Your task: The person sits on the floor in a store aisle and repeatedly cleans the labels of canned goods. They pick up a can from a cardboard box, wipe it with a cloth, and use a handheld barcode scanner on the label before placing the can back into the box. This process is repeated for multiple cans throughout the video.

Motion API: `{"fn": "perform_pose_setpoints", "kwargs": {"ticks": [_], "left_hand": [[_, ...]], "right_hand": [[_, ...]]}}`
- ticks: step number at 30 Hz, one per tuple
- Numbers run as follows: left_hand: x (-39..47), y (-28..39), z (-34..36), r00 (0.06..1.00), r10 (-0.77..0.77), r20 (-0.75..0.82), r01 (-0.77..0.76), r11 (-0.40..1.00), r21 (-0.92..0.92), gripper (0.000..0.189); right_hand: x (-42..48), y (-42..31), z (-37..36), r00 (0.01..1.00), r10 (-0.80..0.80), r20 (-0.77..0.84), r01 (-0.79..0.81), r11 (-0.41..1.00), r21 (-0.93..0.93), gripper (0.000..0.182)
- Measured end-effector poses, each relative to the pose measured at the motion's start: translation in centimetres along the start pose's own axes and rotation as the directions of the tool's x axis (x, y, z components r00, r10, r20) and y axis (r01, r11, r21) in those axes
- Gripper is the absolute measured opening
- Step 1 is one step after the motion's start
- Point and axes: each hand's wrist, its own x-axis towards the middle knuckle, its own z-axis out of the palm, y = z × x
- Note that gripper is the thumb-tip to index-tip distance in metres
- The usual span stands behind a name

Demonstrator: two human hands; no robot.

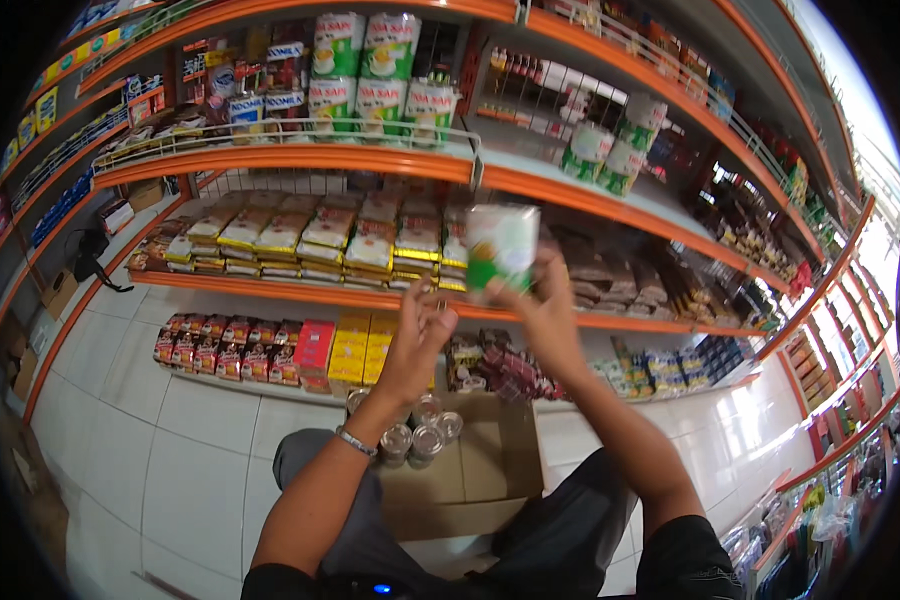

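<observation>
In front of the shelving, my right hand [551, 315] grips a white and green can [504, 244], slightly blurred, with a cup pictured on its label. Beside it on the left, my left hand [418, 341] is raised, empty, its fingers apart and partly curled. An open cardboard box [499, 457] sits on the floor between my knees. Several metal cans [426, 441] stand in its left part, their silvery lids facing up; my left forearm hides some of that corner. Similar white and green cans [619, 157] are stacked on the middle shelf, right of centre.
More large stacked cans [379, 97] stand behind a wire rail [285, 124] on that shelf's left section. Below are rows of gold-edged packets [326, 229] and dark brown packets [615, 277]. Yellow boxes [360, 349] and red cartons [229, 349] fill the bottom level. Orange shelf edges [292, 161] jut out.
</observation>
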Motion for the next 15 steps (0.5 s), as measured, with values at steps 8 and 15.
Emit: {"fn": "perform_pose_setpoints", "kwargs": {"ticks": [8,15], "left_hand": [[-1.1,-0.1,-1.3,0.917,-0.318,-0.242,0.366,0.911,0.191,0.06],[0.4,-0.9,-2.2,0.85,-0.455,-0.264,0.427,0.89,-0.158,0.051]], "right_hand": [[-3.9,7.3,-1.4,0.827,0.043,0.561,0.121,0.961,-0.251,0.062],[1.1,18.7,-15.7,0.868,0.464,0.177,-0.09,0.498,-0.863,0.049]]}}
